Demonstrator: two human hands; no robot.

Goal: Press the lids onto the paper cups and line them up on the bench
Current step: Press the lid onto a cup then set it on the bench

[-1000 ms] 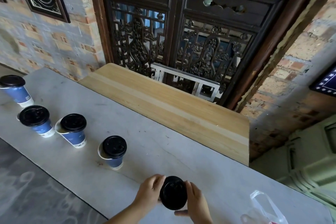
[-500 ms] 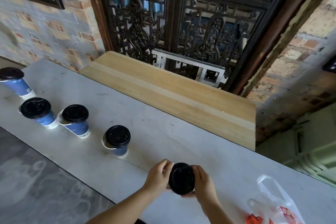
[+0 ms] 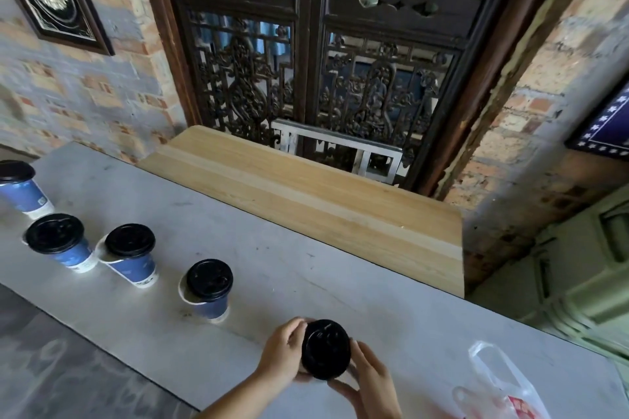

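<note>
Near the front of the grey stone bench (image 3: 306, 282), a black lid (image 3: 325, 349) sits on top of a cup that my hands hide almost fully. My left hand (image 3: 282, 352) grips the lid's left rim and my right hand (image 3: 369, 381) grips its right rim. To the left stand several blue paper cups in a slanting row, each with a black lid: the nearest cup (image 3: 209, 287), then a second cup (image 3: 131, 253), a third cup (image 3: 59, 241) and a far cup (image 3: 18, 187) at the frame's left edge.
A clear plastic bag (image 3: 500, 391) with red print lies on the bench at the lower right. A wooden counter (image 3: 306, 194) adjoins the bench's far side, backed by a carved dark screen (image 3: 323, 61) and brick walls.
Both hands have stayed on the lid and cup at the same spot on the bench; only the camera tilted down and back up, shifting the view.
</note>
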